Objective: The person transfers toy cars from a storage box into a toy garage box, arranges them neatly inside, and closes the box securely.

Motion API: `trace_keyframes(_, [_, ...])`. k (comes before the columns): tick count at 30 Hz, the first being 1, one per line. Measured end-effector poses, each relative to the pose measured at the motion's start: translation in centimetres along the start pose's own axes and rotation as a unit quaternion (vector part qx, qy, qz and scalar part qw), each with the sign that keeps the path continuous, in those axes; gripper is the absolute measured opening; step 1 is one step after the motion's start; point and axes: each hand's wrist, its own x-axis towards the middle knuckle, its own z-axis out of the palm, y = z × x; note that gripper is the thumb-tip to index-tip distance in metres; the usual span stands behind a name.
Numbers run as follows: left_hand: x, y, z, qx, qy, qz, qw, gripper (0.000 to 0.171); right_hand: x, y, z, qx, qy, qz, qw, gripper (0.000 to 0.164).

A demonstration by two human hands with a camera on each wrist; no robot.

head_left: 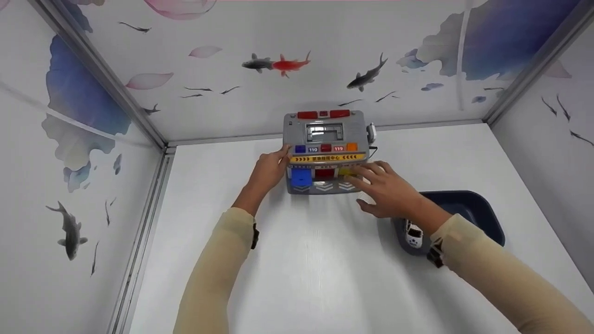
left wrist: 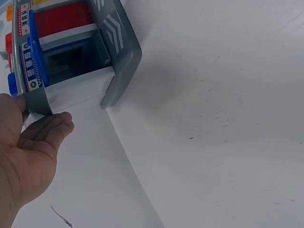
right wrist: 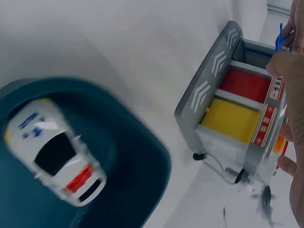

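A grey toy garage (head_left: 325, 160) with red lights on top stands against the back wall. Its blue door (head_left: 301, 177) is swung up over an open, dark bay (left wrist: 71, 61). The red door (right wrist: 244, 85) and the yellow door (right wrist: 232, 118) are down. At the garage's left side my left hand (head_left: 270, 170) holds the edge, thumb high and fingers against the side wall. My right hand (head_left: 390, 190) is spread before the yellow door, fingertips close to it; contact cannot be told. In the right wrist view, only part of that hand (right wrist: 297, 104) shows.
A dark blue tray (head_left: 482, 208) sits on the white table at the right, partly under my right forearm. Inside it lies a white toy police car (right wrist: 59, 152). A cord (right wrist: 221, 168) hangs at the garage's right side. Printed walls (head_left: 325, 28) enclose the table.
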Motion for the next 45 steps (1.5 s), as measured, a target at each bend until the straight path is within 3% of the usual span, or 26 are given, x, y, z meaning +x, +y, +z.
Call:
trace_keyframes(11, [-0.5,-0.9,-0.6,-0.003,-0.005,-0.001,1.0,0.055,-7.3,2.3,0.9,0.017,0.043,0.031,0.998,0.065])
trace_keyframes(15, [-0.6,-1.0,-0.9,-0.015,-0.001,0.013,0.9998,0.055,-9.3,3.1,1.3,0.015,0.053,0.038,0.998,0.063])
trace_keyframes(19, [-0.6,-1.0,-1.3,-0.022,-0.002,0.027,0.9994,0.055,-11.1,3.5,1.5,0.022,0.051,0.055,0.997,0.059])
trace_keyframes(26, [-0.2,-0.9,-2.0,-0.06,-0.021,0.019,0.9978,0.052,-13.7,4.0,2.3,0.035,0.038,0.082,0.995,0.056])
trace_keyframes(32, [0.0,-0.8,-1.9,-0.071,-0.019,0.018,0.9971,0.05,-15.1,3.7,2.7,0.06,-0.008,0.103,0.993,0.056])
trace_keyframes(39, [0.2,-0.6,-1.6,-0.064,0.0,0.032,0.9974,0.049,-15.8,3.5,3.1,0.071,-0.085,0.118,0.987,0.07])
trace_keyframes(45, [0.4,-0.1,-1.3,-0.058,-0.007,0.026,0.9979,0.049,-16.1,3.2,3.4,0.074,-0.129,0.144,0.978,0.082])
